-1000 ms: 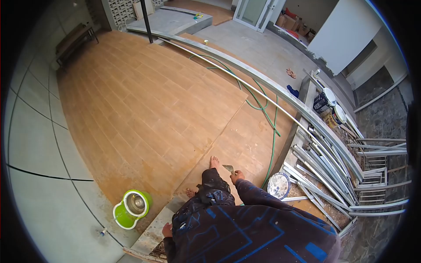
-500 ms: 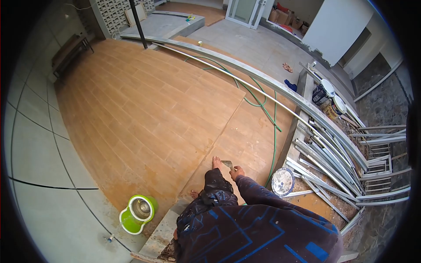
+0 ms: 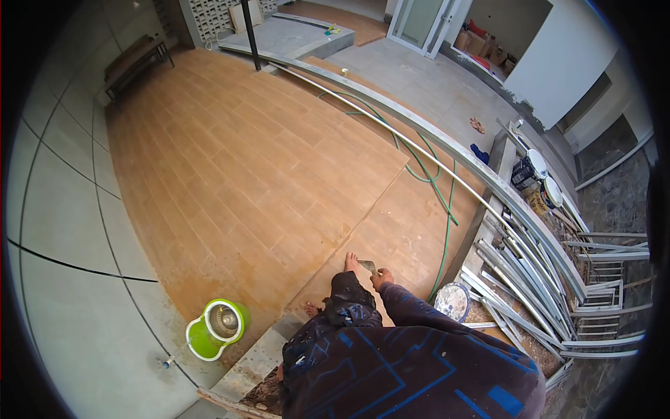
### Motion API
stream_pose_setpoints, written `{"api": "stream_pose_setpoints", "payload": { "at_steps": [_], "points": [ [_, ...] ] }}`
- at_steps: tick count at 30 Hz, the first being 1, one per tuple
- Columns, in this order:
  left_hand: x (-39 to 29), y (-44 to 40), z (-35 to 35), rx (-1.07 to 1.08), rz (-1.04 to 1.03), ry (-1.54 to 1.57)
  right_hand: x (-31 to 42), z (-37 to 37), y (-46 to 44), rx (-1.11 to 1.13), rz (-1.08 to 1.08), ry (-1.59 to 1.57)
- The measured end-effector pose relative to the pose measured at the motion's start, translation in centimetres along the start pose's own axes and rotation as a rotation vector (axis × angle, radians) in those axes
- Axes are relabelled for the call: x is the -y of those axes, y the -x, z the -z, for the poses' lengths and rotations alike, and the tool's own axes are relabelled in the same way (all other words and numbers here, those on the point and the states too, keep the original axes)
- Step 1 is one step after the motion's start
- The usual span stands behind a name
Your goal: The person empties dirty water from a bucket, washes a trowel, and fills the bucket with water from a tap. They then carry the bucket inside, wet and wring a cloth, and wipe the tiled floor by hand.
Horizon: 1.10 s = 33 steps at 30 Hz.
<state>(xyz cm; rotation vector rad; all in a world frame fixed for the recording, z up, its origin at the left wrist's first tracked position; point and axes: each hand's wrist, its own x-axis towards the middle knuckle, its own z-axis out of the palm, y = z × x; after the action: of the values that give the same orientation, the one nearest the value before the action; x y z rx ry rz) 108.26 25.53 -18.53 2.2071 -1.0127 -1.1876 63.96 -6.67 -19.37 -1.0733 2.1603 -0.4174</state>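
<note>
My right hand [image 3: 382, 279] is closed around the handle of a small flat-bladed scraper [image 3: 367, 266], held low in front of my body, beside my bare right foot [image 3: 351, 261]. The blade points left toward the toes. My left hand is almost wholly hidden by my dark sleeve and body; only a sliver of skin shows at the left edge of my clothing, so its fingers cannot be made out. A green mop bucket [image 3: 204, 342] with a metal basket stands to the left.
Wood-look tiles [image 3: 258, 160] cover the floor. A green hose [image 3: 447, 255] lies on the right, near a long pale pole [image 3: 412, 143]. Metal profiles [image 3: 520, 279], a round white-stained lid or bucket [image 3: 452, 302] and two paint buckets [image 3: 529, 169] are further right. A bench [image 3: 136, 64] stands far left.
The view has shifted slightly. My left hand, visible beside my leg a second ago, is now mostly hidden. My right hand still holds the scraper near my foot.
</note>
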Motion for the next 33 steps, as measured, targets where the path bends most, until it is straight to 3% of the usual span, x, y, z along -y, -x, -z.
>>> {"api": "stream_pose_setpoints", "payload": {
  "at_steps": [20,33],
  "points": [
    [-1.0,-2.7,0.4,0.063,-0.048,-0.032,-1.7,1.9,2.1,-0.032,-0.12,0.002],
    [-0.2,-1.4,0.0,0.053,0.002,-0.006,-0.1,1.6,0.9,0.004,-0.044,0.01]
  ]
}}
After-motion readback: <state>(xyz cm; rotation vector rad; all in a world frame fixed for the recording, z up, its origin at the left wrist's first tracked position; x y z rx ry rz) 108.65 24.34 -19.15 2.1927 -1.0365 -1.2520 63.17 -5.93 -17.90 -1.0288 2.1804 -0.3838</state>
